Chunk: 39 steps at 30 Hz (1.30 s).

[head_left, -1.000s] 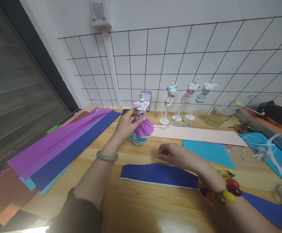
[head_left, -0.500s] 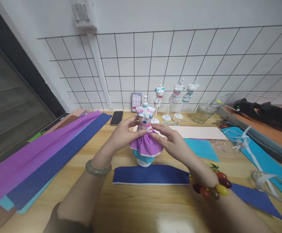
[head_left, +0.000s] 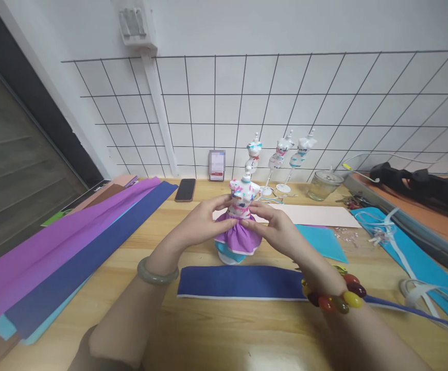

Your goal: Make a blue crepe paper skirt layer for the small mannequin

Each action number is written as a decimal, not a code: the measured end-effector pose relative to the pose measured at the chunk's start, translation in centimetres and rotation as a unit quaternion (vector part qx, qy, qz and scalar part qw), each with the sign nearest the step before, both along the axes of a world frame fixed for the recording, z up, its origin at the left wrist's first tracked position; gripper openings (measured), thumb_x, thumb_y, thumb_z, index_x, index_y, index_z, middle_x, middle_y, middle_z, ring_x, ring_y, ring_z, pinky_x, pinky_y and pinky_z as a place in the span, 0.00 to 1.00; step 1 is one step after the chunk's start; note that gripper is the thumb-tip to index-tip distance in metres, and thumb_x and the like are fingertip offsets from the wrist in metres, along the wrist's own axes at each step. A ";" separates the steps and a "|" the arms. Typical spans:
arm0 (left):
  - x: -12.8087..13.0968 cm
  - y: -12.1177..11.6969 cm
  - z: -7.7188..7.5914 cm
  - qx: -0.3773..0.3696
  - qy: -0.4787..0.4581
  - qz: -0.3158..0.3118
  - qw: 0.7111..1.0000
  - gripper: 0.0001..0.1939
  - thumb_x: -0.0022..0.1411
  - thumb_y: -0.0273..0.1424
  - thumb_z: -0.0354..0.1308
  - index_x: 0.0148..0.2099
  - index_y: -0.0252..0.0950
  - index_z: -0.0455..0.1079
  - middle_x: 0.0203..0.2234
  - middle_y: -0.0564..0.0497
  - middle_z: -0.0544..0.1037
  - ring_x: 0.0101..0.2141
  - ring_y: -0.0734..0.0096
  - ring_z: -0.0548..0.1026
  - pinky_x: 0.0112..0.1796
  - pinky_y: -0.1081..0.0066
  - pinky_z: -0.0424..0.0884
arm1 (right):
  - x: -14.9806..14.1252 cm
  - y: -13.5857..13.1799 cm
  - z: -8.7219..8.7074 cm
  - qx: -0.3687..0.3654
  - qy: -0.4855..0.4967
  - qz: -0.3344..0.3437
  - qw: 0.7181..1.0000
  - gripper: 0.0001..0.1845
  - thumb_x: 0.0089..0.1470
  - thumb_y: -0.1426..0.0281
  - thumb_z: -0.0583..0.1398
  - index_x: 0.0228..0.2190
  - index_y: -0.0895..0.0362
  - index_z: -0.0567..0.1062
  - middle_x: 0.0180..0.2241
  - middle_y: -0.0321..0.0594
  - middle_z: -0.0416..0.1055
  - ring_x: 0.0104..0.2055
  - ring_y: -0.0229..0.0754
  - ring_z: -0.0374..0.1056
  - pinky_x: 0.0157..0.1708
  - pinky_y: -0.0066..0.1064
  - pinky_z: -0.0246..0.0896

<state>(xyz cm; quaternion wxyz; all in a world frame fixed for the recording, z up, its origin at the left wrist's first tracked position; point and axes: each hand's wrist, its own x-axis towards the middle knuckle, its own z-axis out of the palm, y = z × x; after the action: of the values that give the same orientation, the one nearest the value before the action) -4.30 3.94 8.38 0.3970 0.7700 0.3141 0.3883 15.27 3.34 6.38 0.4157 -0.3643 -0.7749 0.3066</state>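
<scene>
Between my two hands stands a small dress form (head_left: 243,193), white with pink and blue marks, tilted slightly to the right. It wears a purple gathered skirt (head_left: 240,238) with a white hem, over a light blue layer (head_left: 228,252). My left hand (head_left: 208,219) grips its waist from the left, thumb on the skirt's top edge. From the right, my right hand (head_left: 276,224) holds the same waist, its thumb close to the other. The fingers behind the form are partly hidden. Just in front lies a dark blue strip (head_left: 239,282) with a white edge, partly under my right forearm.
Three more small dress forms (head_left: 280,152) stand by the tiled wall, near a glass jar (head_left: 325,185). Two phones are at the back, one lying flat (head_left: 185,189), one propped upright (head_left: 217,166). Coloured sheets (head_left: 73,247) lie left; a pale strip (head_left: 316,215), blue pieces (head_left: 322,242) and white ribbon (head_left: 420,293) lie right.
My right hand has come up from the table to the dress form's waist, joining my left. The form was brought nearer, then tilted to the right.
</scene>
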 end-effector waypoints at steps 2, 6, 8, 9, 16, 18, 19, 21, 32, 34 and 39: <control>-0.2 0.2 0.0 0.000 -0.005 -0.020 1.000 0.22 0.57 0.28 0.57 0.55 0.40 0.65 0.53 0.48 0.70 0.54 0.62 0.66 0.53 0.64 0.63 | 0.2 0.1 0.2 0.000 -0.011 0.001 1.000 0.16 0.55 0.63 0.59 0.46 0.49 0.75 0.52 0.41 0.67 0.54 0.48 0.61 0.53 0.42 0.55; -0.5 0.7 -0.4 0.018 -0.004 -0.001 1.000 0.24 0.55 0.30 0.60 0.55 0.42 0.66 0.54 0.48 0.69 0.55 0.61 0.65 0.54 0.60 0.61 | 0.4 0.3 0.3 -0.006 -0.028 0.006 1.000 0.17 0.56 0.64 0.57 0.47 0.50 0.74 0.52 0.41 0.68 0.53 0.47 0.62 0.53 0.42 0.55; -0.5 0.8 -0.7 0.022 0.005 0.021 1.000 0.22 0.54 0.32 0.61 0.53 0.42 0.68 0.52 0.47 0.71 0.53 0.60 0.67 0.53 0.59 0.61 | 0.5 0.4 0.3 -0.012 -0.035 0.014 0.999 0.16 0.57 0.63 0.56 0.46 0.51 0.74 0.52 0.42 0.67 0.53 0.47 0.61 0.52 0.42 0.55; -0.5 0.9 -0.8 0.022 0.008 0.028 0.999 0.21 0.54 0.33 0.61 0.52 0.41 0.69 0.51 0.47 0.72 0.52 0.61 0.68 0.52 0.60 0.62 | 0.5 0.4 0.3 -0.012 -0.036 0.019 0.999 0.16 0.57 0.63 0.56 0.46 0.51 0.75 0.52 0.42 0.67 0.54 0.47 0.61 0.52 0.41 0.55; -0.2 1.1 -1.2 0.023 0.004 0.076 0.997 0.16 0.54 0.34 0.61 0.46 0.38 0.72 0.44 0.47 0.76 0.47 0.63 0.72 0.50 0.62 0.64 | 0.2 0.4 0.2 0.002 -0.024 0.020 1.000 0.17 0.58 0.62 0.54 0.47 0.52 0.73 0.51 0.42 0.68 0.52 0.46 0.62 0.52 0.39 0.56; -0.1 1.1 -1.2 0.023 0.003 0.077 0.997 0.15 0.54 0.34 0.60 0.45 0.38 0.73 0.43 0.48 0.77 0.46 0.63 0.72 0.50 0.62 0.64 | -0.1 0.4 0.0 0.015 -0.028 0.020 0.999 0.17 0.59 0.63 0.53 0.47 0.53 0.73 0.50 0.42 0.68 0.51 0.46 0.63 0.51 0.39 0.57; 0.0 1.1 -1.1 0.027 0.003 0.078 0.997 0.14 0.54 0.34 0.60 0.44 0.38 0.73 0.43 0.48 0.77 0.46 0.63 0.72 0.50 0.63 0.64 | -0.2 0.4 -0.1 0.027 -0.030 0.018 0.999 0.16 0.59 0.63 0.53 0.47 0.53 0.73 0.50 0.42 0.68 0.50 0.46 0.63 0.50 0.38 0.57; 0.1 1.0 -1.1 0.037 0.004 0.081 0.996 0.14 0.54 0.33 0.60 0.44 0.38 0.73 0.42 0.48 0.77 0.46 0.64 0.72 0.49 0.63 0.64 | -0.6 0.4 -0.5 0.054 -0.033 0.001 0.998 0.17 0.61 0.64 0.52 0.48 0.53 0.72 0.49 0.43 0.68 0.50 0.45 0.63 0.51 0.38 0.56; 0.1 1.4 -1.1 0.036 0.063 0.118 0.990 0.15 0.53 0.37 0.60 0.43 0.38 0.71 0.40 0.48 0.76 0.44 0.61 0.72 0.49 0.61 0.64 | -1.0 1.0 -1.7 0.111 -0.044 -0.060 0.991 0.17 0.60 0.65 0.54 0.50 0.54 0.68 0.50 0.46 0.67 0.52 0.46 0.60 0.52 0.40 0.53; -0.1 1.4 -1.1 0.034 0.077 0.121 0.989 0.16 0.53 0.38 0.61 0.43 0.38 0.71 0.40 0.48 0.77 0.44 0.60 0.72 0.49 0.60 0.64 | -1.1 1.0 -1.7 0.115 -0.035 -0.059 0.991 0.17 0.60 0.65 0.53 0.50 0.54 0.68 0.50 0.46 0.66 0.53 0.45 0.60 0.52 0.38 0.53; -0.5 1.7 -1.2 0.028 0.095 0.150 0.984 0.18 0.49 0.41 0.63 0.42 0.39 0.72 0.41 0.49 0.77 0.45 0.59 0.72 0.50 0.60 0.64 | -1.3 0.8 -1.4 0.125 -0.033 -0.045 0.991 0.16 0.61 0.66 0.52 0.50 0.54 0.68 0.51 0.44 0.66 0.54 0.43 0.59 0.53 0.37 0.53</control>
<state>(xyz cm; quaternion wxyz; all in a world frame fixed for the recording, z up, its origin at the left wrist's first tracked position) -4.77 5.59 7.17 0.2804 0.7583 0.4513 0.3777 13.93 4.14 4.94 0.4457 -0.3540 -0.8031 0.1761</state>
